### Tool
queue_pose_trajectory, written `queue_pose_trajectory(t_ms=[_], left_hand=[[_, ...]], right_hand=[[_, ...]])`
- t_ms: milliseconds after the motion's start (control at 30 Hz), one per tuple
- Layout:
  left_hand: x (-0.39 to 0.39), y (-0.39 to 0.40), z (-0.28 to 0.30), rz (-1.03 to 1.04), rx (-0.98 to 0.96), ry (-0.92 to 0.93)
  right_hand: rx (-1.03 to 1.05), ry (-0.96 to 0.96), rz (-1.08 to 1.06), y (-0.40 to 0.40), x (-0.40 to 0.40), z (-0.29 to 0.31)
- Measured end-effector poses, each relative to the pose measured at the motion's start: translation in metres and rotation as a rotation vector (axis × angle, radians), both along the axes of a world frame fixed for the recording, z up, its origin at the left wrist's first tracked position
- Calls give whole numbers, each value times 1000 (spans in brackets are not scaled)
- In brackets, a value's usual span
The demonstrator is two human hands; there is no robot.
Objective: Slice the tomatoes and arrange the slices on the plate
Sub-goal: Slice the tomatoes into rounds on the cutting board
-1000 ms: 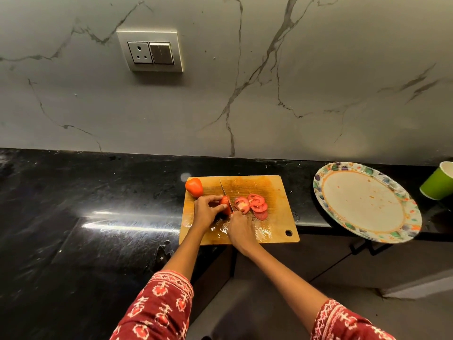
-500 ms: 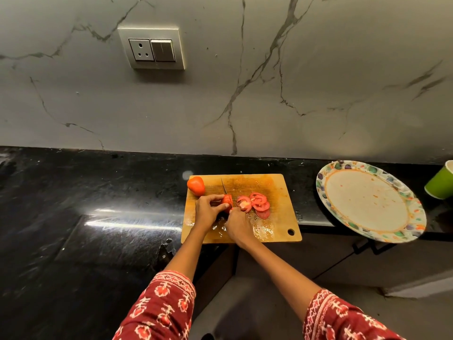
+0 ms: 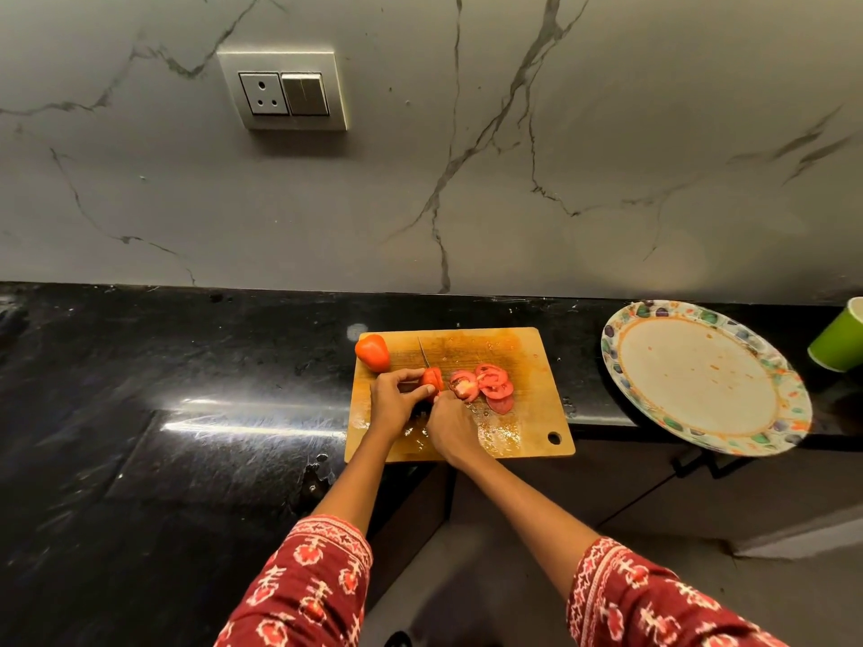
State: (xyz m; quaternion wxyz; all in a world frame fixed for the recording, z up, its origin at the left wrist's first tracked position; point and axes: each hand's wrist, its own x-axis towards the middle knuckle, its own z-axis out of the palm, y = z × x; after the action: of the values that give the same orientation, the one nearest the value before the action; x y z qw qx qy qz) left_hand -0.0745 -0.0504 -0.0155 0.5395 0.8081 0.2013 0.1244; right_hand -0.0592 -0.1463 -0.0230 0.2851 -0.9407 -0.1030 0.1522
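A wooden cutting board (image 3: pixel 527 352) lies on the black counter. My left hand (image 3: pixel 397 399) pinches a partly cut tomato (image 3: pixel 432 378) on the board. My right hand (image 3: pixel 450 427) grips a knife (image 3: pixel 424 353) whose blade stands in that tomato, tip pointing away from me. Several cut slices (image 3: pixel 485 385) lie in a loose pile just right of the blade. A whole tomato (image 3: pixel 372 351) rests at the board's far left corner. A round plate (image 3: pixel 700 441) with a patterned rim sits to the right, holding no slices, only small red specks.
A green cup (image 3: pixel 838 343) stands at the far right edge beside the plate. The plate overhangs the counter's front edge (image 3: pixel 602 420). A wall socket and switch (image 3: pixel 285 93) are on the marble wall behind. Juice wets the board's near side.
The hands and knife stay on the same tomato with only small shifts of the blade. The slice pile looks the same. The camera has tilted slightly.
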Motion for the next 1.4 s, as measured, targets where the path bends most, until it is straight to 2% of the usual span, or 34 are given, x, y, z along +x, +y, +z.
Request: queue_pose_trajectory(t_ms=[267,600,1133,1400], left_hand=[[0,0,-4,14,-3,-3],[0,2,-7,19,-34,-6],[2,11,-15,7,-85,7],[-5,10,-12,-104,1,22]], right_hand=[[-82,-5,19,-10,-13,-12],[-91,2,34,-1,-7,-4],[-312,-99,145,-62,-51,-24],[-192,-13,46,-52,-47,-14]])
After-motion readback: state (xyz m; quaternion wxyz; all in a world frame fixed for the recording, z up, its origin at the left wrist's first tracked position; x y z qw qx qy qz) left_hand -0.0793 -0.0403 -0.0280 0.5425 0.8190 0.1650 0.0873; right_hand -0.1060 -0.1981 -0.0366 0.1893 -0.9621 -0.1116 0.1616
